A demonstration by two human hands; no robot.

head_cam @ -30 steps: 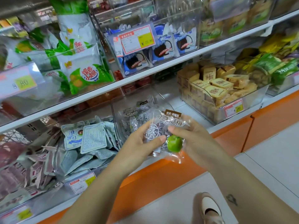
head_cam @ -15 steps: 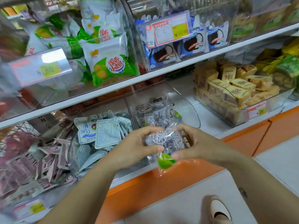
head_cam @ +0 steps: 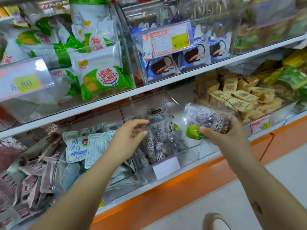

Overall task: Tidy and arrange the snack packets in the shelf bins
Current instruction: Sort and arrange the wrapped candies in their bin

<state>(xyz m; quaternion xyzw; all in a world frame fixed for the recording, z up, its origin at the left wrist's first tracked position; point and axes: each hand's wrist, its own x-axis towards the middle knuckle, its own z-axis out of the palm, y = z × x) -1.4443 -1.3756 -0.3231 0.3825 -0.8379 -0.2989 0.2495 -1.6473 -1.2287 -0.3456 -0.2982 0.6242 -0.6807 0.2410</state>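
Observation:
My right hand [head_cam: 221, 135] grips a clear plum packet [head_cam: 207, 118] with dark wrapped sweets and a green plum picture, held above the right part of a clear bin [head_cam: 166, 170] on the lower shelf. Inside that bin lie more plum packets [head_cam: 159, 140] of the same kind. My left hand [head_cam: 129, 138] hovers over the bin's left side with fingers loosely spread, holding nothing, its fingertips close to the packets in the bin.
Left of the bin, a bin holds pale blue packets [head_cam: 83, 146] and pinkish packets [head_cam: 31, 173]. To the right stands a bin of yellow cake packets [head_cam: 239, 95]. The upper shelf carries green-white bags [head_cam: 99, 72] and blue packets [head_cam: 191, 57]. An orange base [head_cam: 166, 201] runs below.
My left hand has let go of the plum packet and moved left over the bin. My right hand has carried the packet up and to the right.

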